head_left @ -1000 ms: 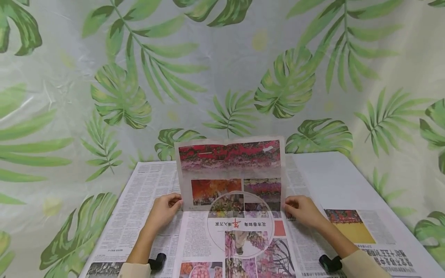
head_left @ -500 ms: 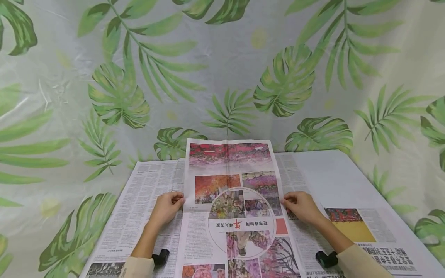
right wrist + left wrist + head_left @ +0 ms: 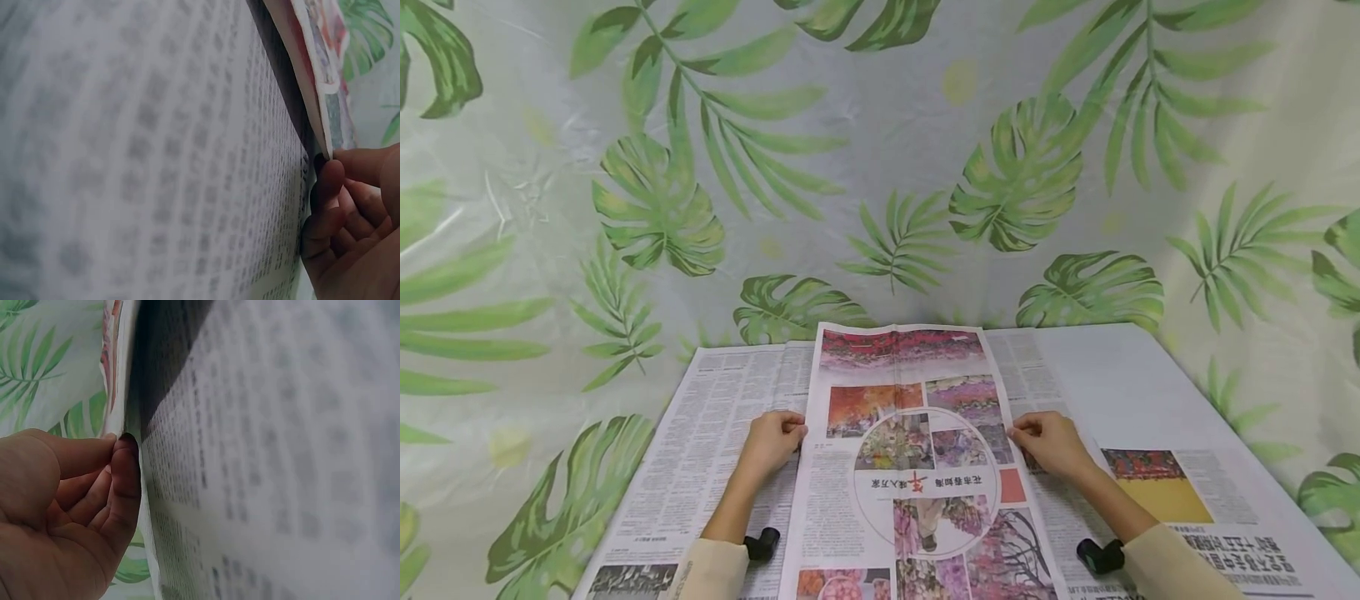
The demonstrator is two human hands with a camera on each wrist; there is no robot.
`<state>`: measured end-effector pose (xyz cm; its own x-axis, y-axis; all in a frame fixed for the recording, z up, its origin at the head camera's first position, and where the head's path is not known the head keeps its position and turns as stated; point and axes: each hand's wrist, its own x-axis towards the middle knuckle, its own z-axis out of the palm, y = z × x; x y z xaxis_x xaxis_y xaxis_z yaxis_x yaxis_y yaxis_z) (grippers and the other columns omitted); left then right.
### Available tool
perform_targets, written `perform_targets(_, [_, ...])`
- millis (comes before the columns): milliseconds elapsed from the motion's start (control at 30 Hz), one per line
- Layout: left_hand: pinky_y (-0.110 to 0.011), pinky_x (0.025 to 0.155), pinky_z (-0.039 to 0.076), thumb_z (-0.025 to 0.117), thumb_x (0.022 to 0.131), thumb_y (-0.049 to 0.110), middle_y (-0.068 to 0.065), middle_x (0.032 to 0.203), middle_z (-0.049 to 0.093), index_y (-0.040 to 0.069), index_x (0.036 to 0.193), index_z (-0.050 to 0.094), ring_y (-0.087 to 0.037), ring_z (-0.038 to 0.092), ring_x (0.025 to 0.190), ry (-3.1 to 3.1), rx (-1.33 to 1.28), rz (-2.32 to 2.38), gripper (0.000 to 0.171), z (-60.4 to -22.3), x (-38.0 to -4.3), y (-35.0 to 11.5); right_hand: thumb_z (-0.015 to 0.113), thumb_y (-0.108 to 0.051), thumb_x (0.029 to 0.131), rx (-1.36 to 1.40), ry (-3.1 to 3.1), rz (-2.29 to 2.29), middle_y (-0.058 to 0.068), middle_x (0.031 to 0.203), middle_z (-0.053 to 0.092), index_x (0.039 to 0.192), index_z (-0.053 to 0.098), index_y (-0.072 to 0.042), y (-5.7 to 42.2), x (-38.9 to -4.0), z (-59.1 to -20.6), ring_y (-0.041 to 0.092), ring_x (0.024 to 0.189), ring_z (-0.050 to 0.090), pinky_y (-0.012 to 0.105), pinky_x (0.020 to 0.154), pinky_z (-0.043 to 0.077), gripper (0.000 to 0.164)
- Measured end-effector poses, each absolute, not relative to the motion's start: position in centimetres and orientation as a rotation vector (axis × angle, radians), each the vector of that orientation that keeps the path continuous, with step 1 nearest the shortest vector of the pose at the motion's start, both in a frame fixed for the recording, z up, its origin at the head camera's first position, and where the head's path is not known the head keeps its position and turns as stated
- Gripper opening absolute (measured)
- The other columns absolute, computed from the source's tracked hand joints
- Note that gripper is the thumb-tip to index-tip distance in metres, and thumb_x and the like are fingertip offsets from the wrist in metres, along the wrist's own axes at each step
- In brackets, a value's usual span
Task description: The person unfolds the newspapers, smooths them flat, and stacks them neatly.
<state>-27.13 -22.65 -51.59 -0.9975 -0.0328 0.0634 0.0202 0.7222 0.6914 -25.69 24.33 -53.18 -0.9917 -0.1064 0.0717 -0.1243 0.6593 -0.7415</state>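
A colour-printed newspaper (image 3: 842,500) with flower photos and a printed circle stretches away from me in the middle of the head view, a lengthwise crease down its centre. My left hand (image 3: 770,444) pinches its left edge between thumb and curled fingers. On the opposite edge, my right hand (image 3: 1051,444) pinches it the same way. In the left wrist view the paper's edge passes between the thumb and index finger of the left hand (image 3: 81,494). The right wrist view shows the right hand (image 3: 356,212) gripping the edge, with printed text filling the background.
More newspaper sheets (image 3: 730,392) cover the table beneath, and another printed sheet (image 3: 1157,492) lies at the right. White tabletop (image 3: 1097,375) shows at the back right. A leaf-patterned curtain (image 3: 895,150) hangs right behind the table. Black wrist devices (image 3: 763,546) sit at both sleeves.
The newspaper's far half, which stood upright one second ago, has tilted back and down away from me. Both hands keep their pinch; the left has shifted slightly right.
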Motion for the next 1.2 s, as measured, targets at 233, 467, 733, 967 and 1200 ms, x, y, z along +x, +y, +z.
perform_targets(233, [-0.027, 0.058, 0.051, 0.071, 0.096, 0.012, 0.0, 0.076, 0.073, 0.003, 0.106, 0.077, -0.011, 0.066, 0.062, -2.891, 0.057, -1.216, 0.015, -51.8, -27.6, -21.9, 0.067, -0.021, 0.101, 0.121, -2.867, 1.314, 0.003, 0.07, 0.068, 0.11, 0.076, 0.0, 24.9, -25.8, -53.2, 0.015, 0.057, 0.058, 0.03, 0.05, 0.048, 0.024])
perform_targets(467, [-0.026, 0.058, 0.051, 0.075, 0.094, 0.015, 0.0, 0.077, 0.075, 0.003, 0.104, 0.076, -0.01, 0.066, 0.06, -2.897, 0.087, -1.195, 0.015, -51.9, -27.7, -21.5, 0.066, -0.031, 0.103, 0.043, -2.87, 1.474, 0.002, 0.069, 0.065, 0.114, 0.075, -0.001, 25.5, -25.7, -53.1, 0.015, 0.059, 0.056, 0.03, 0.051, 0.046, 0.033])
perform_targets(733, [-0.027, 0.056, 0.05, 0.075, 0.094, 0.016, -0.001, 0.071, 0.07, 0.004, 0.103, 0.076, -0.012, 0.066, 0.058, -2.891, 0.144, -1.21, 0.015, -51.9, -27.2, -21.5, 0.062, -0.035, 0.104, 0.05, -2.832, 1.922, 0.003, 0.075, 0.062, 0.124, 0.067, 0.005, 26.6, -25.2, -52.7, 0.01, 0.057, 0.051, 0.028, 0.056, 0.051, 0.045])
perform_targets(967, [-0.026, 0.055, 0.049, 0.074, 0.094, 0.018, 0.0, 0.069, 0.07, 0.005, 0.099, 0.075, -0.012, 0.065, 0.058, -2.886, 0.153, -1.252, 0.014, -52.0, -26.8, -21.6, 0.059, -0.024, 0.106, 0.237, -2.847, 2.046, 0.004, 0.083, 0.068, 0.129, 0.06, 0.017, 27.8, -23.9, -52.7, 0.012, 0.073, 0.066, 0.028, 0.067, 0.06, 0.047])
perform_targets(1200, [-0.027, 0.057, 0.046, 0.075, 0.094, 0.022, 0.002, 0.068, 0.07, 0.007, 0.098, 0.075, -0.012, 0.064, 0.057, -2.884, 0.164, -1.258, 0.016, -52.2, -26.7, -21.8, 0.06, -0.024, 0.106, 0.33, -2.86, 2.063, 0.004, 0.089, 0.071, 0.127, 0.061, 0.015, 28.1, -22.9, -52.6, 0.013, 0.079, 0.068, 0.029, 0.072, 0.061, 0.045])
